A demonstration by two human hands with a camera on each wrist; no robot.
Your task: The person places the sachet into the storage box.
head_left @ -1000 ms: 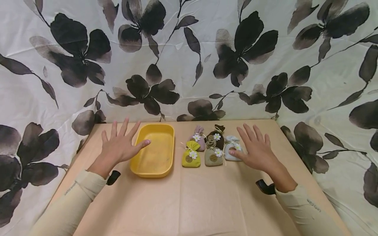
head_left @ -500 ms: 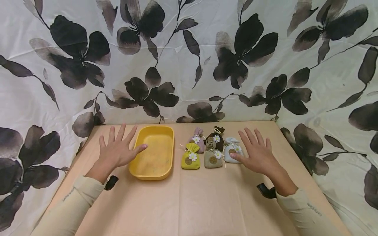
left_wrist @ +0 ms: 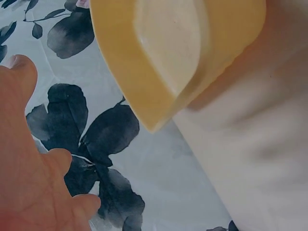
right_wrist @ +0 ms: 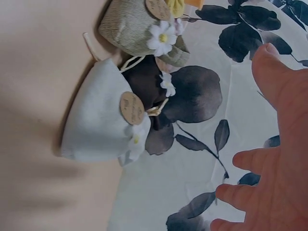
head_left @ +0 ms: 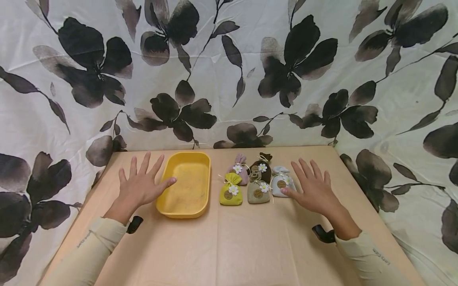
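Note:
My left hand [head_left: 137, 190] hovers with spread fingers at the left side of a yellow plastic tray [head_left: 183, 214], its thumb overlapping the rim in the head view. Nothing lies inside the tray. On the right, my right hand [head_left: 315, 190] is also spread and holds nothing; its thumb overlaps a light blue drawstring pouch [head_left: 279, 184]. Beside that pouch sit a grey-green pouch [head_left: 258, 194], a dark brown pouch [head_left: 265, 163], a lilac pouch [head_left: 244, 176] and a yellow-green pouch [head_left: 229, 196]. White daisies and round brown tags decorate them. The right wrist view shows the blue pouch [right_wrist: 98, 115] close up.
A table [head_left: 229, 246] with a peach-coloured cover bears everything. White cloth with dark flowers [head_left: 286, 67] hangs behind it and along both sides. Black straps [head_left: 134, 225] show at the wrists, by the pale sleeves [head_left: 89, 246].
Both hands have drifted slightly down in the head view, the left a little leftward and the right a little rightward. The tray and pouches stay in place.

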